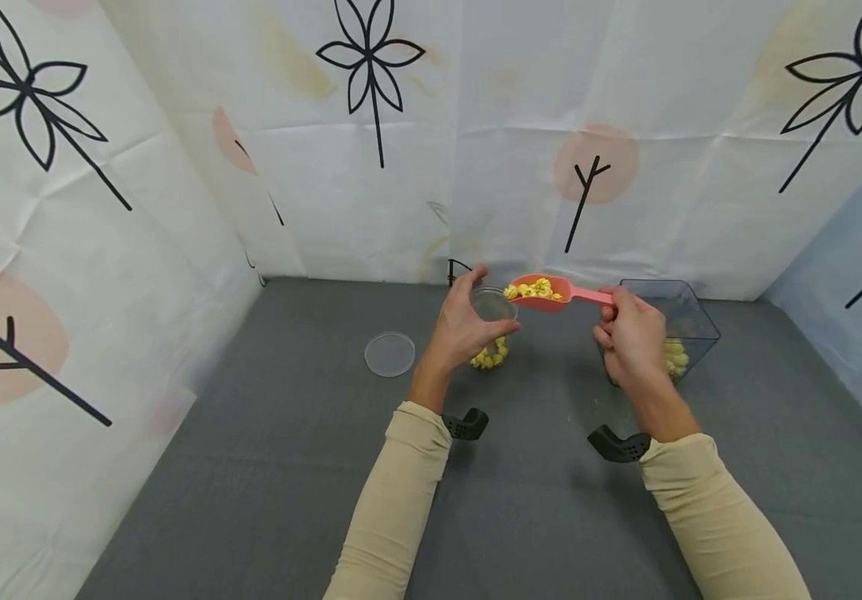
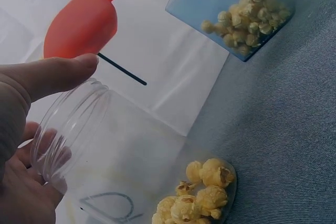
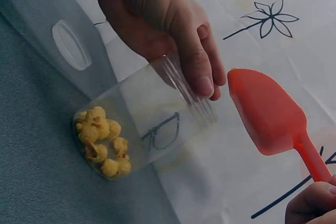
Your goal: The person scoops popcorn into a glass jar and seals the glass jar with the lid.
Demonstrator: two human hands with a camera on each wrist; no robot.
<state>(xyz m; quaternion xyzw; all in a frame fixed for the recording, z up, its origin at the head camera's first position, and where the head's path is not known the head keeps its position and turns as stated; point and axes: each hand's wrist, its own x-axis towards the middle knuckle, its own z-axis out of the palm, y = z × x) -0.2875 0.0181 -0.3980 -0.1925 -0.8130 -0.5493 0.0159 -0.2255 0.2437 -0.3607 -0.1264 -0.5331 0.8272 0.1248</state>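
The left hand (image 1: pixel 463 327) grips the light, smooth clear plastic jar (image 3: pixel 157 124) near its mouth; beside that mouth the right hand (image 1: pixel 629 333) pinches the stiff red scoop (image 1: pixel 543 293) of loose popcorn (image 1: pixel 533 289) by its handle.

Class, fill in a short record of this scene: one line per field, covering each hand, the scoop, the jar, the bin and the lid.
Left hand: grips clear jar near its mouth, tilted toward the scoop
Right hand: holds handle of red scoop
Scoop load: popcorn, level with the jar mouth
Jar contents: some popcorn at the bottom
Clear bin: on the grey mat, popcorn inside
Lid: flat on the mat, left of the jar
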